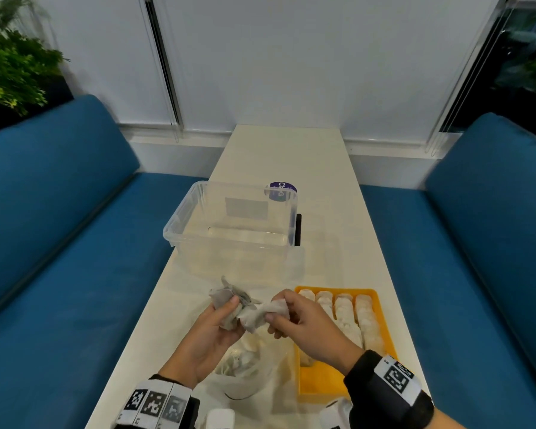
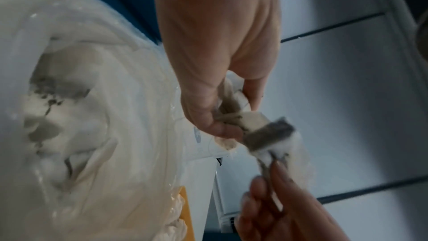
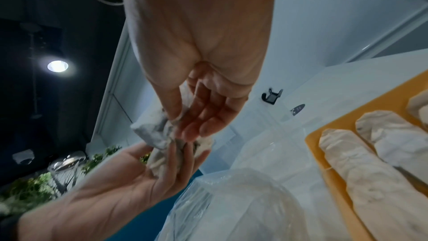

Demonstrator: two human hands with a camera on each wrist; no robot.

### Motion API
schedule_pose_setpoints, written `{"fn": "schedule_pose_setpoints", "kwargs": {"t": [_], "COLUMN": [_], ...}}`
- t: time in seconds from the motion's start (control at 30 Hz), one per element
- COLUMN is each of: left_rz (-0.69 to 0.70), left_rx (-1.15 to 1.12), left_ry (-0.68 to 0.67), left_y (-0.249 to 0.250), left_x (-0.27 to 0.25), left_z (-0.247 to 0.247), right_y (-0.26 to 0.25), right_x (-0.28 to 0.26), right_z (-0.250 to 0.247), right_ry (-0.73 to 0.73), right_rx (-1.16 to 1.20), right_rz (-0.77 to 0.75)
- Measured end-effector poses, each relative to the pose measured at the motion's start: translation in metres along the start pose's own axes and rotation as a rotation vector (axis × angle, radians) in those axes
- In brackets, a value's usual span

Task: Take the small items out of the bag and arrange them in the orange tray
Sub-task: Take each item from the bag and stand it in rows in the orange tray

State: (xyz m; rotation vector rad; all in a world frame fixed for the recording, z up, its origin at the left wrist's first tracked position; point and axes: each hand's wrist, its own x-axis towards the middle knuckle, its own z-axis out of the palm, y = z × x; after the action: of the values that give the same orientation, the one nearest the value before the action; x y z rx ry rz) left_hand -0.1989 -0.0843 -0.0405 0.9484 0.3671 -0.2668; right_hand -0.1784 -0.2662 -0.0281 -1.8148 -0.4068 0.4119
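Above the clear plastic bag [image 1: 245, 366], both hands hold a clump of small grey-white sachets. My left hand [image 1: 226, 314] grips one crumpled sachet [image 1: 222, 297] between thumb and fingers. My right hand [image 1: 279, 309] pinches the adjoining sachet [image 1: 260, 314]. The two sachets touch in the middle. In the left wrist view the left hand [image 2: 229, 116] holds a sachet [image 2: 266, 135] whose far end the right hand [image 2: 273, 177] pinches. To the right lies the orange tray [image 1: 322, 382], holding rows of pale sachets [image 1: 344, 311]. More sachets show through the bag [image 3: 231, 199].
A clear plastic box [image 1: 180, 218] stands on the white table behind the hands, with a purple round sticker [image 1: 282, 190] and a black clip [image 1: 297, 230] beside it. Blue sofas flank the narrow table on both sides. The tray's near left corner is bare orange.
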Motion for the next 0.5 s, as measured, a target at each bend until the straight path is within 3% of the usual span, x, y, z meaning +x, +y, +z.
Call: {"fn": "schedule_pose_setpoints", "kwargs": {"t": [0.17,0.5], "left_rz": [-0.099,-0.126], "left_rx": [0.019,0.133], "left_ry": [-0.038,-0.12], "left_y": [-0.002,-0.008], "left_x": [-0.006,-0.009], "left_z": [0.01,0.021], "right_y": [0.002,0.007], "right_x": [0.002,0.003], "right_z": [-0.003,-0.004], "right_ry": [0.034,0.099], "right_rx": [-0.196,-0.166], "right_rz": [-0.052,0.02]}}
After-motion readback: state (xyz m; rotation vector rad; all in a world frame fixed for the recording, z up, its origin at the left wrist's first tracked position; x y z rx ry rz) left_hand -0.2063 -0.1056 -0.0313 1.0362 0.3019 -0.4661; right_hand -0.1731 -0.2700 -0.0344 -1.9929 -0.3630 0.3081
